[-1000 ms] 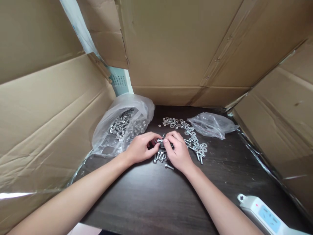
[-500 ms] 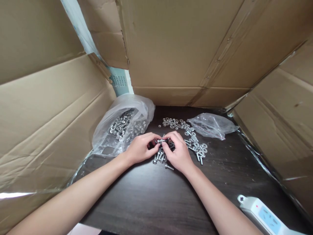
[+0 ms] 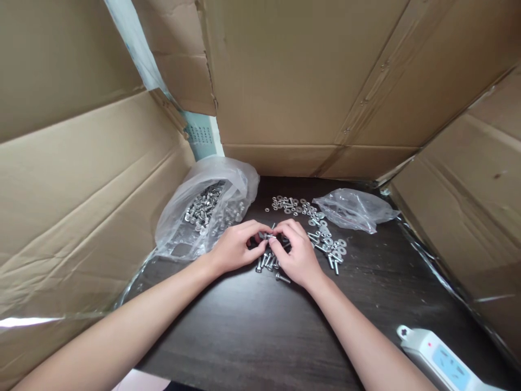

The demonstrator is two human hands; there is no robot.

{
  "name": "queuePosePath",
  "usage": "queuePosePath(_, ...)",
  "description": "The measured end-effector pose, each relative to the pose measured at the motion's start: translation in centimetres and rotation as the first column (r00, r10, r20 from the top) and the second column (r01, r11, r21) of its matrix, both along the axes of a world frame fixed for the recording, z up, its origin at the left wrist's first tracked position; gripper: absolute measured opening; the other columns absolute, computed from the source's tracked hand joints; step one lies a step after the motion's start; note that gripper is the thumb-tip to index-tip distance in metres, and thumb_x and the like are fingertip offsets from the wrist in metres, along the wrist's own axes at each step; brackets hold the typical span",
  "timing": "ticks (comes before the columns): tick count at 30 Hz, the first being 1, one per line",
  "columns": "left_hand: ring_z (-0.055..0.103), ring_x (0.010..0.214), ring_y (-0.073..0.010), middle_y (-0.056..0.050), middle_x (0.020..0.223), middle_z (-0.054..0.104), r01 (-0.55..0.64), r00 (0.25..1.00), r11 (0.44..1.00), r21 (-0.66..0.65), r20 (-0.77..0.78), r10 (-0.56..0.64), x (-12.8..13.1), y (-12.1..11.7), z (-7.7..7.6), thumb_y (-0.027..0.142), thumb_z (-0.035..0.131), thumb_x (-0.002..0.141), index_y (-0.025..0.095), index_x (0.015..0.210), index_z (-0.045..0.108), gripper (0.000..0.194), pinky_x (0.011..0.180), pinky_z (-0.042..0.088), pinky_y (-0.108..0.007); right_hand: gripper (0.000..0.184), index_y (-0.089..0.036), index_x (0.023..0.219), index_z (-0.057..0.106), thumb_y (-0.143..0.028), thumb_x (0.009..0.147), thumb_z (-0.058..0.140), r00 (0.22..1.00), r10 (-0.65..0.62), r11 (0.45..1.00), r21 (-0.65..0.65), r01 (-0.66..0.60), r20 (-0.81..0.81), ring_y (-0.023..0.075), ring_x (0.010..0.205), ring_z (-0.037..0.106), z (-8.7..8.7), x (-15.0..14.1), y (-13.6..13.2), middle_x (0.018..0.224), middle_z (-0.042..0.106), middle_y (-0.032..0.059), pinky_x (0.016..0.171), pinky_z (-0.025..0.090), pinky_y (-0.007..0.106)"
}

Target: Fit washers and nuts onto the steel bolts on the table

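My left hand (image 3: 235,247) and my right hand (image 3: 297,251) meet fingertip to fingertip over the dark table (image 3: 252,326). Between them they pinch a small silver bolt (image 3: 267,236), held level. Both hands are closed on it. Just under the hands lies a small heap of loose bolts (image 3: 268,263). To the right of my right hand more bolts and washers (image 3: 329,244) are scattered. A row of washers (image 3: 291,205) lies farther back.
An open clear plastic bag of bolts (image 3: 205,209) sits at the left rear. A crumpled clear bag (image 3: 354,209) lies at the right rear. Cardboard walls (image 3: 305,81) enclose the table on three sides. A white power strip (image 3: 439,361) lies at the front right.
The hands have stayed in place; the fingers have shifted slightly on the bolt, and the view has tilted a little.
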State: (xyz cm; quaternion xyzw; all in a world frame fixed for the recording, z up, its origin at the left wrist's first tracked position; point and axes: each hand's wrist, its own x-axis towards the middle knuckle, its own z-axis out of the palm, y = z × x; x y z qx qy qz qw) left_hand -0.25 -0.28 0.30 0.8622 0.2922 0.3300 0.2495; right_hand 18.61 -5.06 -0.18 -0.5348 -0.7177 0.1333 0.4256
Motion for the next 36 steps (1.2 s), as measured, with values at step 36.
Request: queuePosePath(36,0.068,0.071,-0.0126,-0.004,0.097,0.074,-0.047,0.999,0.999,0.001,0.006,0.047,0.04,0.07,-0.18,0.021,0.063,0.090,0.019,0.111,0.069,0.022,0.067,0.055,-0.024,0.016,-0.022,0.087,0.061,-0.027,0.098,0.051,0.999,-0.043,0.999,0.003,0.043,0.021,0.0258,0.101,0.060,-0.35,0.05,0.09,0.103,0.063,0.0077,0.090,0.044,0.046)
